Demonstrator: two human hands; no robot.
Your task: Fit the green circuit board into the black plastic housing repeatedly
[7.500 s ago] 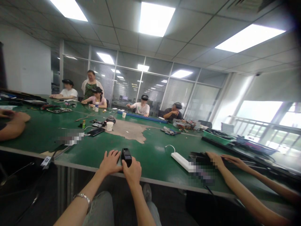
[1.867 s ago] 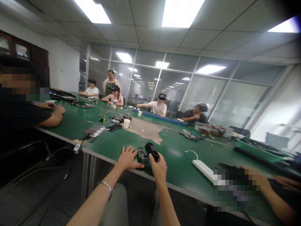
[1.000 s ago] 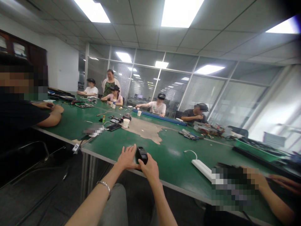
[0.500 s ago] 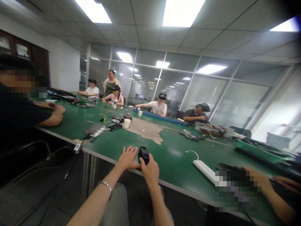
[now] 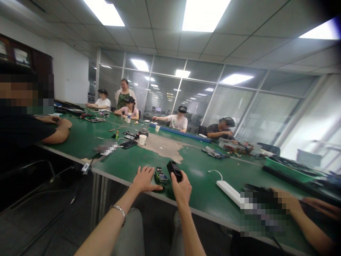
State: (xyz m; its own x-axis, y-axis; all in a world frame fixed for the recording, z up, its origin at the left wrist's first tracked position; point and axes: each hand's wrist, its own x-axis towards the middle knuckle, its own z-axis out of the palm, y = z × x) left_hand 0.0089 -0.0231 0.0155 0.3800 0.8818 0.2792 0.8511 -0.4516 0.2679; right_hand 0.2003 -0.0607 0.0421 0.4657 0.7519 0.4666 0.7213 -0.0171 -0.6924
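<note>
- At the lower centre of the frame, the left hand [image 5: 145, 180] rests on the worktop [image 5: 119, 165] with its fingers spread wide; I see nothing held in it. Whether its thumb touches the circuit board, I cannot tell.
- Just right of it, the right hand [image 5: 182, 189] grips a black housing [image 5: 174, 170] between thumb and fingers; the housing is tilted and apart from the board.
- The green circuit board [image 5: 161, 177] lies between the two hands, near the front edge. A careless push of the left thumb could, I think, slide it off this edge.
- If the grip is too loose, the housing could drop on the uncovered board and damage its small parts.
- Toward the lower right, a white power strip [image 5: 229, 193] lies well apart from the housing.
- Farther, left of centre, a paper cup [image 5: 142, 139] stands near a dark phone [image 5: 129, 144]; if knocked, any liquid inside could wet it.
</note>
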